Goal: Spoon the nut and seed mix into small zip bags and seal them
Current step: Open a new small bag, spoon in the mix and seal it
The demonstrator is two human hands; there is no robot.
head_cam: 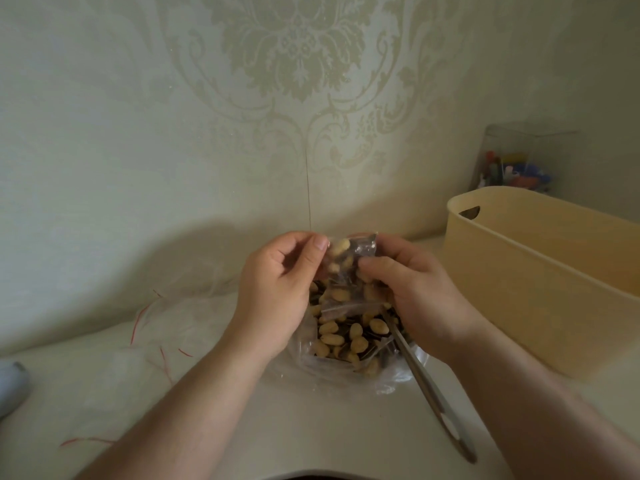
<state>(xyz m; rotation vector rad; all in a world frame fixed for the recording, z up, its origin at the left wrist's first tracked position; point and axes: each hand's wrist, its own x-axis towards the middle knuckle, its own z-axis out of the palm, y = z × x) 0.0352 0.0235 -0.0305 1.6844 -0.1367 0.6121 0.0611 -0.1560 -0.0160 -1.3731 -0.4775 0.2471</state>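
A small clear zip bag [348,258] holding pale nuts and dark seeds is held up above the table, between both hands. My left hand [277,289] pinches its left top corner with thumb and fingers. My right hand [412,289] grips its right side, thumb across the front. Below lies a large clear bag [346,341] spread wide, full of the nut and seed mix. A metal spoon [429,386] lies with its bowl in the mix and its handle pointing to the near right.
A beige plastic bin [540,282] stands at the right on the white table [277,427]. Behind it is a clear box of small coloured items [516,168]. Empty clear bags with red strips [152,327] lie at the left. A grey object [12,386] sits at the left edge.
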